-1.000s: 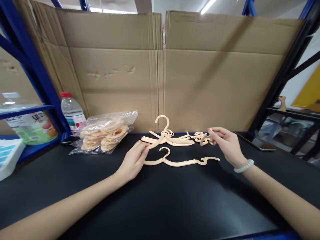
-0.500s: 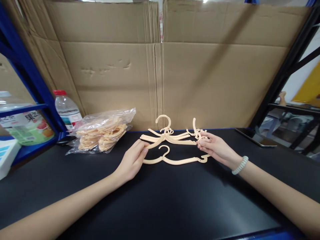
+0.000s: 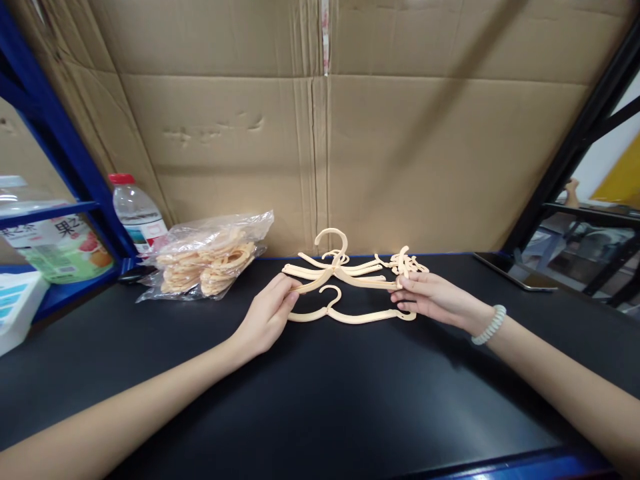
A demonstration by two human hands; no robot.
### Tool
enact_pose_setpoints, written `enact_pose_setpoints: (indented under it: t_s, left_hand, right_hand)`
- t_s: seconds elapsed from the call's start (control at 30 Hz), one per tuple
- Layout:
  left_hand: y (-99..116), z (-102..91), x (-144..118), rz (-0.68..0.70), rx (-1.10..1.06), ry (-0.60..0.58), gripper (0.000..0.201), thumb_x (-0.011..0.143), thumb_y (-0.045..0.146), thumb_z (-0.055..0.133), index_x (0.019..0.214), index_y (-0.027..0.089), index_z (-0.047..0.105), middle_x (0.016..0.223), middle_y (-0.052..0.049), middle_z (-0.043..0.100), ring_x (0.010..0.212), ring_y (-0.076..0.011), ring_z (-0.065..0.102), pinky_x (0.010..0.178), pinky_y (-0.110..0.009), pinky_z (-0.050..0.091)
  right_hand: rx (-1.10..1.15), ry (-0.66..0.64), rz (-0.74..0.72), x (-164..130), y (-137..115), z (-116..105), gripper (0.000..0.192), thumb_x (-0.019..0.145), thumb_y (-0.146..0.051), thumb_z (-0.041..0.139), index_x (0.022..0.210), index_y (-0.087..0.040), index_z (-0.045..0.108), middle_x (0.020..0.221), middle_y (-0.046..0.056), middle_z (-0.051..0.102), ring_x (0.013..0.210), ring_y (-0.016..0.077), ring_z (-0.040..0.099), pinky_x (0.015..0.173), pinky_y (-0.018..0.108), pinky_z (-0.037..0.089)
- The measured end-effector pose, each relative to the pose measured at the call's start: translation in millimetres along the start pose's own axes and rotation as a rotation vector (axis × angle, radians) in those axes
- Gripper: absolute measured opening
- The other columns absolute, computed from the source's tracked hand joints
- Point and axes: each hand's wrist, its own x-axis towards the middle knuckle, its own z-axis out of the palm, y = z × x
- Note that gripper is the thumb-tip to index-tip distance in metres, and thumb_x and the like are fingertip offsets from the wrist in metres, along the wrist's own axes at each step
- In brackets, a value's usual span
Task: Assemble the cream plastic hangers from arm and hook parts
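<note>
A cream plastic hanger (image 3: 350, 313) lies flat on the black table (image 3: 320, 393). My left hand (image 3: 267, 317) pinches its left arm tip. My right hand (image 3: 430, 299) holds its right end, fingers closed around it, with a small cream piece at the fingertips. Just behind lies a pile of the same hangers (image 3: 336, 267), hooks up. A heap of small cream hook parts (image 3: 407, 262) sits beside my right fingers.
A clear bag of cream parts (image 3: 213, 260) lies at the back left, next to a water bottle (image 3: 137, 213). Cardboard sheets (image 3: 320, 133) wall off the back. A dark tablet or phone (image 3: 515, 275) lies at the right. Blue shelving (image 3: 45, 160) stands on the left.
My right hand came down from the small parts heap to the near hanger's right end. My left hand stayed on the left tip. The view tilted down slightly.
</note>
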Motion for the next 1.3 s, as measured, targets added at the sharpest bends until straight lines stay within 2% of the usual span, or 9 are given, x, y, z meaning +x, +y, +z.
enact_pose_setpoints:
  t_s: [0.2, 0.67, 1.1, 1.3]
  left_hand:
    - [-0.3, -0.5, -0.5, 0.015, -0.008, -0.006, 0.022, 0.095, 0.027, 0.035, 0.088, 0.019, 0.054, 0.084, -0.002, 0.051, 0.077, -0.0168, 0.05, 0.072, -0.028, 0.04]
    - [1.2, -1.0, -1.2, 0.025, -0.01, -0.006, 0.021, 0.095, 0.028, 0.035, 0.087, 0.019, 0.053, 0.083, -0.002, 0.05, 0.078, -0.0173, 0.05, 0.072, -0.029, 0.041]
    - [3.2, -0.7, -0.9, 0.022, -0.003, -0.005, 0.022, 0.095, 0.028, 0.034, 0.088, 0.019, 0.053, 0.083, -0.003, 0.049, 0.076, -0.0176, 0.049, 0.071, -0.029, 0.041]
    - [3.2, 0.2, -2.8, 0.021, 0.04, -0.008, 0.025, 0.096, 0.03, 0.032, 0.09, 0.02, 0.054, 0.082, -0.003, 0.052, 0.075, -0.0175, 0.051, 0.071, -0.029, 0.042]
  right_hand:
    - [0.069, -0.022, 0.039, 0.2, 0.4, 0.7, 0.022, 0.071, -0.027, 0.079, 0.073, -0.016, 0.06, 0.077, 0.005, 0.068, 0.073, 0.0148, 0.067, 0.07, 0.026, 0.056]
    - [0.024, -0.08, 0.027, -0.1, 3.8, 1.9, 0.028, 0.066, -0.025, 0.081, 0.068, -0.016, 0.055, 0.067, 0.001, 0.062, 0.061, 0.0099, 0.06, 0.06, 0.021, 0.051]
    - [-0.093, 0.064, -0.127, -9.5, -1.5, 20.2, 0.034, 0.061, -0.028, 0.082, 0.064, -0.018, 0.049, 0.062, -0.002, 0.055, 0.057, 0.0105, 0.055, 0.054, 0.024, 0.046]
    - [-0.08, 0.104, -0.187, -10.6, -0.2, 22.2, 0.029, 0.064, -0.025, 0.079, 0.073, -0.019, 0.052, 0.064, -0.003, 0.056, 0.056, 0.0108, 0.055, 0.052, 0.024, 0.045]
